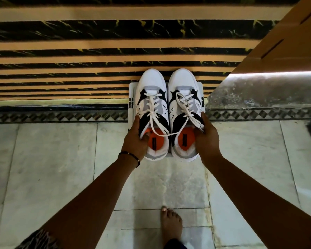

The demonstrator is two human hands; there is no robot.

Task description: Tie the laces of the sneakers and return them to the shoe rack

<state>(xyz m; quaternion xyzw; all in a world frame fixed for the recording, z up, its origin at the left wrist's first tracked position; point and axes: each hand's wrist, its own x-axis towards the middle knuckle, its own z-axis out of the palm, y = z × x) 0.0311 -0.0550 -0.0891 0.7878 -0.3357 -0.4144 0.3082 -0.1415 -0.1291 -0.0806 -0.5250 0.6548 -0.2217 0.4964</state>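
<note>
Two white, black and grey sneakers with orange insoles stand side by side, toes pointing away from me, on a small white shoe rack [131, 97]. My left hand [135, 139] grips the outer side and collar of the left sneaker [152, 81]. My right hand [207, 139] grips the outer side of the right sneaker [182, 79]. White laces [152, 112] are knotted on each shoe, and one loose lace end runs across from the left sneaker's opening to the right one.
A staircase with black and tan striped steps [79, 56] rises just beyond the rack. A wooden panel [285, 44] and a grey stone ledge [262, 90] stand at the right. My bare foot [171, 223] rests on the pale marble floor [52, 168].
</note>
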